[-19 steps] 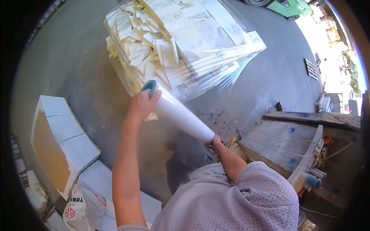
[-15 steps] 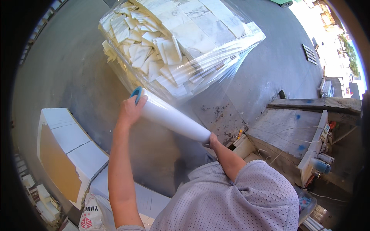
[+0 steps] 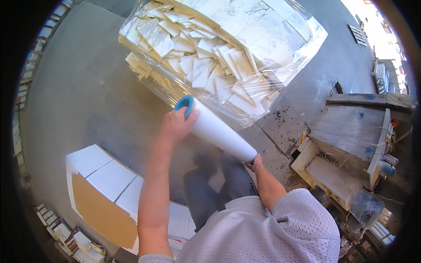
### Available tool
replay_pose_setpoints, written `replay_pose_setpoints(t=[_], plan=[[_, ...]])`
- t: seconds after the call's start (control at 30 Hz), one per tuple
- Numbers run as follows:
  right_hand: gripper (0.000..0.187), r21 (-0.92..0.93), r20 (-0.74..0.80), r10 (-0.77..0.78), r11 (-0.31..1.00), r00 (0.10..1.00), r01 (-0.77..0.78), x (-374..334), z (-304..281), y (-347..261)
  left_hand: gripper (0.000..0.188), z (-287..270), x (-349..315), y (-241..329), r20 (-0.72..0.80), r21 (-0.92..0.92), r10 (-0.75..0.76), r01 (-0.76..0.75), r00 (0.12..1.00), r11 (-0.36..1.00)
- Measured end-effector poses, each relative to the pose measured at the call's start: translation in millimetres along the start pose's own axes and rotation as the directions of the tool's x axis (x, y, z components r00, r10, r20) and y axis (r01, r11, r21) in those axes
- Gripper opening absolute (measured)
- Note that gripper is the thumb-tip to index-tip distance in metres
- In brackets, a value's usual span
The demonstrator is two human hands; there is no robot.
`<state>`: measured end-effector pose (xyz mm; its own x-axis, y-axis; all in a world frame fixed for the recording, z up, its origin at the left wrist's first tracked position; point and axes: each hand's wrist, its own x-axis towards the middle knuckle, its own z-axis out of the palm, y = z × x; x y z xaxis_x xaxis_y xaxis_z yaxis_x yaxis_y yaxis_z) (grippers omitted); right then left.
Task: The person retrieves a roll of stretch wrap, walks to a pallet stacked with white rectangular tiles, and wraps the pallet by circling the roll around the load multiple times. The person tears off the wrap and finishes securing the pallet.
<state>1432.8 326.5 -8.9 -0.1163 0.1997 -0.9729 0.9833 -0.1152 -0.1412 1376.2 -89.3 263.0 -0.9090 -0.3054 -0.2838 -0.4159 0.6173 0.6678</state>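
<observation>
Slanting across in front of me is a big roll of clear stretch wrap (image 3: 221,133), white along its side, with a blue core (image 3: 184,105) at its left end. My left hand (image 3: 177,125) grips that end, fingers hooked at the core. At the lower right end, my right hand (image 3: 254,162) is closed round the roll, its fingers partly hidden. Just beyond stands a pallet-sized stack of marble pieces (image 3: 206,65), broken and loose on the left, with flat marble slabs (image 3: 250,24) at the right. Clear film (image 3: 298,65) covers its near and right sides.
White slabs with a tan side (image 3: 105,210) stand at the lower left, close to my left arm. On the right are a grey workbench (image 3: 351,127) with cables and a clear plastic bag (image 3: 366,206). A wooden pallet (image 3: 357,35) lies far right on the grey floor (image 3: 79,87).
The view has shifted, with the stack now further right and my legs showing more. Both hands still hold the roll, which has moved right in view.
</observation>
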Motion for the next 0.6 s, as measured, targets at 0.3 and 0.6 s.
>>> replay_pose_setpoints(t=[0.3, 0.6], plan=[[0.042, 0.370, -0.114, -0.050, 0.925, 0.992, 0.089, -30, 118, 90, 0.048, -62, 80, -59, 0.205, -0.051, 0.349, -0.346, 0.914, 0.937], [0.044, 0.618, -0.193, 0.018, 0.779, 0.981, 0.107, -110, 283, 218, 0.051, -174, 135, -95, 0.472, -0.035, 0.491, -0.541, 0.732, 0.840]])
